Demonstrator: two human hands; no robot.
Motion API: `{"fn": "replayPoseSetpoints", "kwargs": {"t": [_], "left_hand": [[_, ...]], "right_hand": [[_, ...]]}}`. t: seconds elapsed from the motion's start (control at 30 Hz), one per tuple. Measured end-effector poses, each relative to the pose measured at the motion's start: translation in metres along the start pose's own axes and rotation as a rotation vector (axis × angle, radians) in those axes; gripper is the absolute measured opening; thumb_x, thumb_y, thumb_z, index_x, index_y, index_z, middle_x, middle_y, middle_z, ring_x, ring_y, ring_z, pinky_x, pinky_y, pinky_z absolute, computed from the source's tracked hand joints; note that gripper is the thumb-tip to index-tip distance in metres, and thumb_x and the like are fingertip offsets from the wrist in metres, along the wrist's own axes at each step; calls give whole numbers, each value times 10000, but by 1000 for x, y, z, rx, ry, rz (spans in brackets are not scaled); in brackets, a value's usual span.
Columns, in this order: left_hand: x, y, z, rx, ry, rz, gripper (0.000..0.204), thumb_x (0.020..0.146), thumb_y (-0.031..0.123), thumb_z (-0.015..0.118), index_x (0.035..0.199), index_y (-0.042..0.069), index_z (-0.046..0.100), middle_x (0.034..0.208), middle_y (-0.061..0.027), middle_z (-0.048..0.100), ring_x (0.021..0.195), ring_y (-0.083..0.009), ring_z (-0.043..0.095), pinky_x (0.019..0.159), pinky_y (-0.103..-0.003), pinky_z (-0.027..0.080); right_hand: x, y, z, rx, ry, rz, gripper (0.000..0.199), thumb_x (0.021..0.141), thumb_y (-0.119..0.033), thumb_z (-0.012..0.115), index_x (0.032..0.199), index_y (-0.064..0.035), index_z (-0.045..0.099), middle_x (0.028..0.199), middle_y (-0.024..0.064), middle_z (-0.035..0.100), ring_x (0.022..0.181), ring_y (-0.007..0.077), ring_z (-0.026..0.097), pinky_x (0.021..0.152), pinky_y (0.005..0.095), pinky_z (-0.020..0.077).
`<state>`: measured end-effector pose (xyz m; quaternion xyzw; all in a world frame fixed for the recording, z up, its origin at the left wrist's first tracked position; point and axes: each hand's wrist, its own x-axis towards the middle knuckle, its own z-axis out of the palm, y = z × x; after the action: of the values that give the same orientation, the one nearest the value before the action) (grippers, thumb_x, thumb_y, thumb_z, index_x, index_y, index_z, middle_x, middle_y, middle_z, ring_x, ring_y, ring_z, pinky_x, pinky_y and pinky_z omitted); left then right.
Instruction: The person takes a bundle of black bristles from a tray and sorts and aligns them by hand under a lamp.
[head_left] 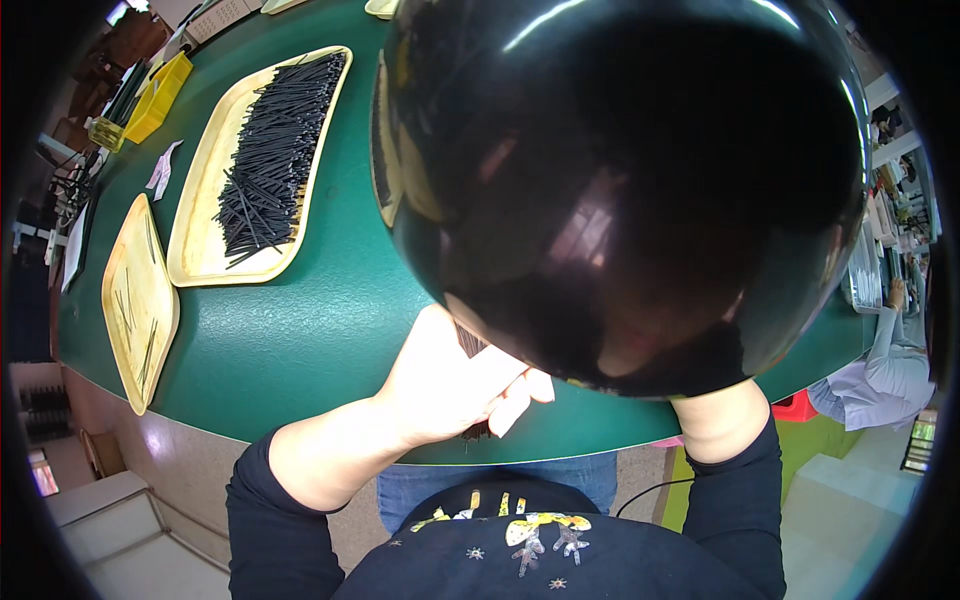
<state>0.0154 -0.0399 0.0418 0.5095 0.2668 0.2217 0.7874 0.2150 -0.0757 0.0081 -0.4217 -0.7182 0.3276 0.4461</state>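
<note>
My left hand [450, 385] is closed round a bundle of thin dark brown strands [469, 341], held over the near edge of the green table [330, 320]. Some of the strands stick out above the fist and some below it. A large glossy black dome [620, 190], which looks like a lamp shade, fills the view over the right half of the table. Of my right arm, only the wrist [722, 415] and dark sleeve show; the hand itself is hidden behind the dome, so its fingers and anything in them cannot be seen.
Left of the dome lies a cream tray [200, 225] piled with black thin rods [285, 140]. A smaller cream tray [120, 290] beside it holds a few thin strands. A yellow bin [160, 97] stands far left. Another person [885, 360] in pale clothing works at the right.
</note>
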Motion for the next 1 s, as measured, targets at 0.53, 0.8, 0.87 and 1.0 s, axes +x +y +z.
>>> {"fn": "replayPoseSetpoints", "kwargs": {"t": [0.53,0.8,0.87,1.0], "left_hand": [[4,-31,-15,-461,-124,-160,195,781,19,525,716,-162,557,597,-219,565,423,-216,544,432,-296,471],[1,-31,-12,-561,-85,-89,211,771,66,564,655,-111,568,578,-204,550,547,-274,577,596,-396,492],[1,-29,-8,-526,-17,-61,219,774,66,564,613,-81,539,558,-181,532,537,-255,563,551,-370,474],[2,-33,-10,-625,-11,-24,234,790,68,549,587,-35,497,540,-143,508,514,-212,538,490,-314,439]], "right_hand": [[-18,13,10,827,23,147,811,599,-111,731,1264,27,287,1236,161,400,1131,237,405,930,330,342],[-14,1,11,965,92,236,835,593,-128,734,1270,35,274,1245,168,390,1136,252,402,928,333,343],[-15,3,11,967,108,262,845,593,-137,736,1274,34,265,1245,168,390,1134,253,405,926,337,346],[-13,7,13,937,87,109,833,593,-157,745,1262,33,285,1234,170,399,1121,256,415,921,350,354]]}}
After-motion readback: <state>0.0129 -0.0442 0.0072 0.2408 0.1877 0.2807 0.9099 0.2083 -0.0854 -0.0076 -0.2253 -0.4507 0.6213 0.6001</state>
